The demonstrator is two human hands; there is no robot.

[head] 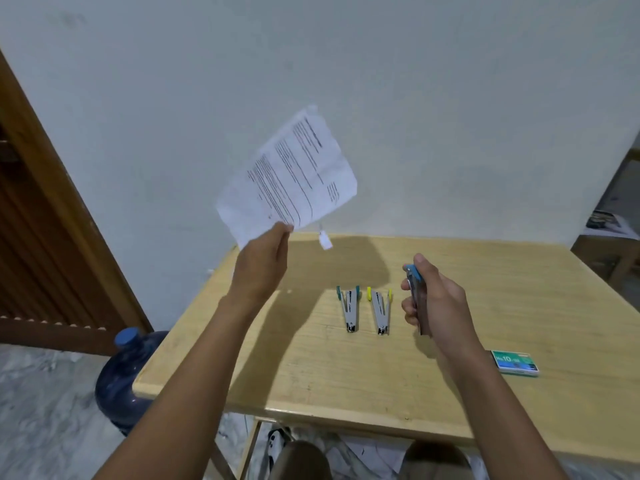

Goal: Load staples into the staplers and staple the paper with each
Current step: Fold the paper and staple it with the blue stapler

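Pale wooden tabletop (346, 375) against a grey-white wall carries two small metal staplers lying side by side, a teal-tipped stapler (349, 311) and a yellow-tipped stapler (381, 311), with a green cardboard staple box (515, 363) towards the right. The left hand (261, 268) pinches a printed white paper sheet (291, 174) by its lower edge, held up in the air. The right hand (436, 303) is curled around a blue-capped metal stapler (415, 296), just right of the other two.
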